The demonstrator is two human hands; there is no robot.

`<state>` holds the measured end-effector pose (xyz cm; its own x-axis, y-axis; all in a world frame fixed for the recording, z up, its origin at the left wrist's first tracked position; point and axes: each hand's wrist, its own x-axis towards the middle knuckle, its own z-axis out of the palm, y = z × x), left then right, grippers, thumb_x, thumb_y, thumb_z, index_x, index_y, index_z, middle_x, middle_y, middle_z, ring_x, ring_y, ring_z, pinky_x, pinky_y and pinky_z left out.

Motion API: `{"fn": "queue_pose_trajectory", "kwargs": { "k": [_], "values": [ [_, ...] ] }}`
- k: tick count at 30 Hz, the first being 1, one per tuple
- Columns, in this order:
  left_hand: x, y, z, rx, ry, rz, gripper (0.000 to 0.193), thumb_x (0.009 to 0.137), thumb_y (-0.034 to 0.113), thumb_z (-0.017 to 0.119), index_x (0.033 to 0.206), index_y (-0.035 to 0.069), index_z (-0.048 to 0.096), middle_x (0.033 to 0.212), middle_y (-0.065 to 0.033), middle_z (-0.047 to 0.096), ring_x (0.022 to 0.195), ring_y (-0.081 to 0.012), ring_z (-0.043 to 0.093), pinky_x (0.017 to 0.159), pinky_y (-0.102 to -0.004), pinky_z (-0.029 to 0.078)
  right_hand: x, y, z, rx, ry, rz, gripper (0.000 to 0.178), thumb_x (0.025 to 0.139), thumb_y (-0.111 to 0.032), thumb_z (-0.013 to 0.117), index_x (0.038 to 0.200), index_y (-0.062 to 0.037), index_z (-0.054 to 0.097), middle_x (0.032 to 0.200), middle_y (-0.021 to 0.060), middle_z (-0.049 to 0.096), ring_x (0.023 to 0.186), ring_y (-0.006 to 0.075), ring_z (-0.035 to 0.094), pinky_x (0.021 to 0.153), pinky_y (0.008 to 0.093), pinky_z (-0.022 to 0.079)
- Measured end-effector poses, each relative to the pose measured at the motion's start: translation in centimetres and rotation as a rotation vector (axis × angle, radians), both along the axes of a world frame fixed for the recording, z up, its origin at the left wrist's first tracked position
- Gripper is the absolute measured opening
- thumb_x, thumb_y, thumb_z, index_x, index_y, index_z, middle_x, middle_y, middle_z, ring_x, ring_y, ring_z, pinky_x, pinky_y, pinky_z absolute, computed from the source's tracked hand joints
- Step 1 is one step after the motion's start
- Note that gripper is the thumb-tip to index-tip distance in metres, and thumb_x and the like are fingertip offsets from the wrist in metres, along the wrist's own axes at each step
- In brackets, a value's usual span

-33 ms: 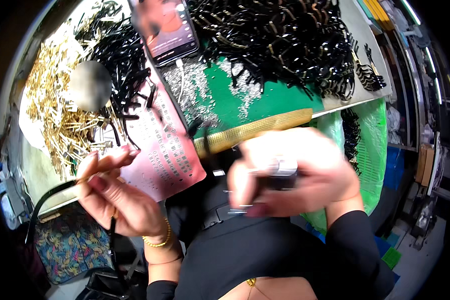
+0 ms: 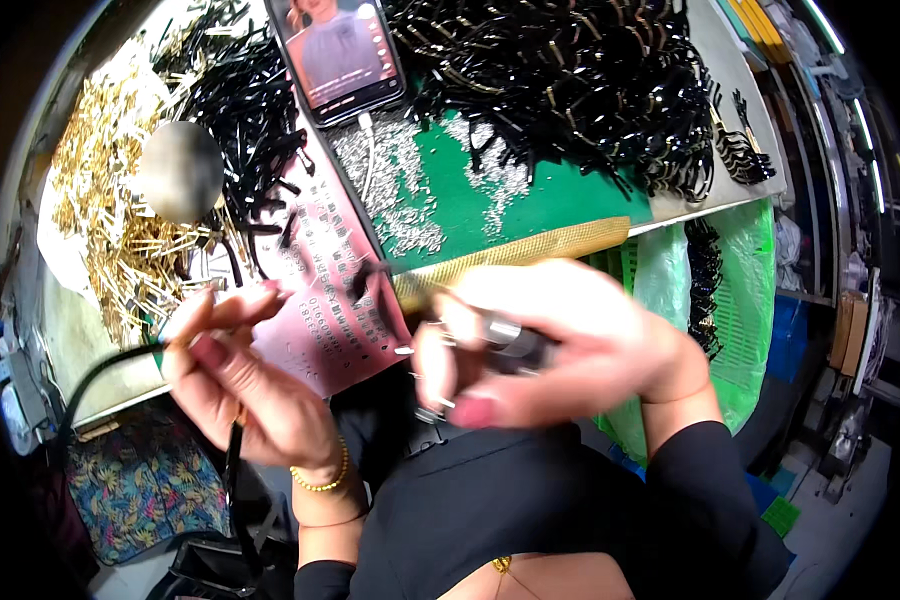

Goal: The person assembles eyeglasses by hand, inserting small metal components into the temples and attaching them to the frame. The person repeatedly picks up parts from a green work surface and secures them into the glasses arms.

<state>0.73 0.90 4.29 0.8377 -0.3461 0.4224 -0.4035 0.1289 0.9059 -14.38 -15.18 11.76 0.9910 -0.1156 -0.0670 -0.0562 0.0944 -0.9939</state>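
Observation:
My left hand (image 2: pixel 255 385) is closed in a loose pinch on a thin black strap (image 2: pixel 100 375). The strap arcs out to the left from the fingertips, and a black length hangs below the hand. In front of my body, my right hand (image 2: pixel 570 345), smeared by motion, curls around a dark tool with a shiny metal band (image 2: pixel 510 337); its kind is not clear. A dark blurred end sticks out past the fingers toward the pink sheet (image 2: pixel 315 345). Small silvery bits (image 2: pixel 430 412) show at the right fingertips, too blurred to name.
Gold strips (image 2: pixel 100 200) and black straps (image 2: pixel 240 110) are heaped at left, with a larger black heap (image 2: pixel 570 80) at right. Tiny silver pieces (image 2: pixel 405 210) litter a green mat (image 2: pixel 560 205) beside a phone (image 2: pixel 355 100). A yellow textured strip (image 2: pixel 530 250) edges the table above a green basket (image 2: pixel 750 290).
My right hand has moved left with the dark tool, toward my left hand. My left hand has shifted slightly right, still on the strap. The phone's picture has changed.

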Motion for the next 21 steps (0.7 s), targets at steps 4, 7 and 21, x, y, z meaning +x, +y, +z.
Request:
{"fn": "queue_pose_trajectory", "kwargs": {
  "k": [4,7,21],
  "values": [
    [-0.3,-0.8,-1.8,0.201,0.101,-0.174,0.024,0.11,0.013,0.045,0.124,-0.003,0.057,0.097,-0.0101,0.066,0.089,-0.0153,0.067,0.081,-0.0295,0.054,1.5,1.4,-3.6,0.405,0.392,0.064,0.028,0.097,-0.018,0.072,0.118,-0.0034,0.061,0.099,-0.0007,0.062,0.087,0.0062,0.057,0.076,0.0238,0.049],
    [0.8,-0.3,-3.5,0.385,0.018,-0.22,0.017,0.107,0.01,0.053,0.116,0.0,0.063,0.087,-0.0064,0.066,0.08,-0.0149,0.065,0.076,-0.0283,0.051,-0.2,0.7,-3.1,-0.296,0.487,0.104,0.027,0.096,-0.02,0.067,0.116,-0.0049,0.055,0.093,0.0095,0.063,0.07,0.0183,0.061,0.061,0.0297,0.051],
    [2.3,-1.8,-2.9,0.039,0.069,-0.188,0.03,0.11,0.015,0.044,0.123,-0.008,0.056,0.102,-0.0154,0.062,0.086,-0.0172,0.066,0.078,-0.0351,0.061,-1.6,-2.0,-3.6,-1.323,0.419,-0.026,0.044,0.094,-0.016,0.064,0.136,-0.0302,0.06,0.091,0.0077,0.052,0.06,0.0257,0.06,0.051,0.0383,0.051]
  ]
}}
